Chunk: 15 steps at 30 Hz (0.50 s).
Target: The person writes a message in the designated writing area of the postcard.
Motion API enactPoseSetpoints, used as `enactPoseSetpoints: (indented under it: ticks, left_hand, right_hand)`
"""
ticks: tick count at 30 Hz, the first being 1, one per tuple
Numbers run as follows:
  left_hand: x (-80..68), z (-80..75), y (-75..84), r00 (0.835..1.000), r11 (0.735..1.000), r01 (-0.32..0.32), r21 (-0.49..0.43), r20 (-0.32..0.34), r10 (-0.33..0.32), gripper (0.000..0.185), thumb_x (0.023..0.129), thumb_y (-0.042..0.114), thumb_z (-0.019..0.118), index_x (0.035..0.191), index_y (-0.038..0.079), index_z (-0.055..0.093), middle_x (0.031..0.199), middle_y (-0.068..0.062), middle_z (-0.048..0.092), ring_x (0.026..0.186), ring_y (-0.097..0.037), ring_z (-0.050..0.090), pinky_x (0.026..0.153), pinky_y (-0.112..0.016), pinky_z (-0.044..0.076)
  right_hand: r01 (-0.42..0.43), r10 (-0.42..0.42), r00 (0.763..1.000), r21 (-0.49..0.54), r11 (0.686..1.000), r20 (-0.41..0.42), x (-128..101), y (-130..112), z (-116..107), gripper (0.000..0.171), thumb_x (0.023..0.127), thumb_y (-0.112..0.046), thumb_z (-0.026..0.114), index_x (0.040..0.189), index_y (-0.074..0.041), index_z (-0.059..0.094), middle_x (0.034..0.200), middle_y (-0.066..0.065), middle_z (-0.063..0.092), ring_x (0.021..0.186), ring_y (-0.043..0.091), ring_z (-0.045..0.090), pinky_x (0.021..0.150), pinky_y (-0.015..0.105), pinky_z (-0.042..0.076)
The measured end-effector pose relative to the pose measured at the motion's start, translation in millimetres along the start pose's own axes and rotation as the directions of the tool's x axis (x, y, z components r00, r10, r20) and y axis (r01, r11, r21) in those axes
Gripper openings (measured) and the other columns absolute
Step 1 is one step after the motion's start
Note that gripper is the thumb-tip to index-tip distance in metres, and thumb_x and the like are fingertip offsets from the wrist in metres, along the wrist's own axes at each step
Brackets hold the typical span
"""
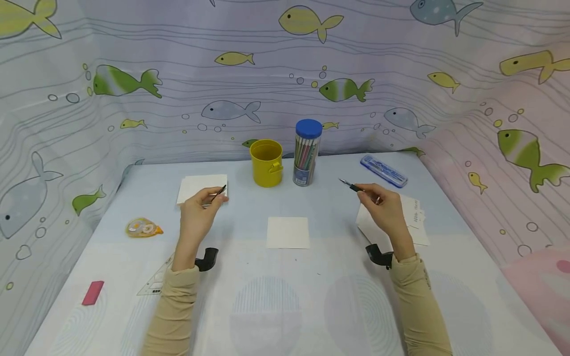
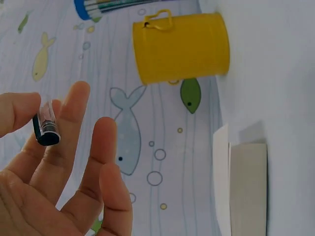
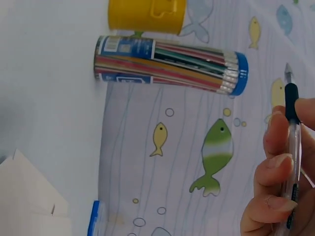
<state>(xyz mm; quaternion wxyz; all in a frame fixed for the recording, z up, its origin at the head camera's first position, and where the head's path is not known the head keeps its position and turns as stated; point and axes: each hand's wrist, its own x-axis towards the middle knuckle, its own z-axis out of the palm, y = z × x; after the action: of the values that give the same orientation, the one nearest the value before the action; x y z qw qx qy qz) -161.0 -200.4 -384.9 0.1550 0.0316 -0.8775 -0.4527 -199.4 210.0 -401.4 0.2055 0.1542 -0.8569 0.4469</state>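
In the hands, pen and cap

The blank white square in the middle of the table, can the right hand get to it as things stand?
Probably yes. The white square lies flat with bare table between it and the right hand, though that hand's fingers already hold a pen.

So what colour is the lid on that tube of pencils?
Blue. The lid on the pencil tube shows best in the head view, beside the yellow cup.
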Motion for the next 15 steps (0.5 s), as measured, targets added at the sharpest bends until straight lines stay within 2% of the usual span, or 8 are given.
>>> enactPoseSetpoints:
  ticks: [4,7,11,15]
  left_hand:
    - [0.6,4.2,-3.4,0.999,0.999,0.012,-0.032,0.036,-0.011,0.028,0.097,0.025,0.060,0.117,0.007,0.068,0.108,-0.015,0.073,0.102,-0.022,0.064,0.075,-0.015,0.045]
    - [1.5,7.1,-7.0,0.999,0.999,0.025,-0.035,0.045,-0.024,0.031,0.097,0.028,0.060,0.118,0.008,0.068,0.110,-0.014,0.071,0.102,-0.019,0.061,0.076,-0.017,0.046]
    - [2.4,10.7,-12.0,0.996,0.998,0.053,-0.030,0.068,-0.051,0.031,0.096,0.028,0.061,0.119,0.008,0.068,0.112,-0.014,0.069,0.104,-0.023,0.059,0.078,-0.026,0.045]
    - [3.2,16.1,-16.2,0.990,0.997,0.082,0.002,0.113,-0.082,0.030,0.096,0.026,0.061,0.120,0.008,0.067,0.113,-0.015,0.068,0.107,-0.027,0.058,0.080,-0.030,0.043]
  right_hand:
    - [-0.048,0.050,0.998,0.036,0.998,-0.045,1,1,1,0.017,0.091,-0.009,0.066,0.106,-0.005,0.074,0.074,-0.012,0.062,0.071,-0.001,0.049,0.055,0.015,0.037]
    - [-0.055,0.058,0.996,0.040,0.998,-0.062,2,2,2,0.017,0.091,-0.008,0.067,0.105,-0.005,0.074,0.074,-0.012,0.063,0.076,-0.001,0.047,0.059,0.015,0.036]
    - [-0.059,0.062,0.996,0.055,0.997,-0.059,2,3,4,0.018,0.092,-0.009,0.066,0.107,-0.004,0.073,0.076,0.001,0.068,0.073,-0.001,0.048,0.057,0.016,0.036]
    - [-0.078,0.079,0.997,0.064,0.995,-0.021,1,6,9,0.019,0.095,-0.012,0.062,0.109,-0.004,0.071,0.083,0.014,0.072,0.073,-0.005,0.052,0.060,0.016,0.039]
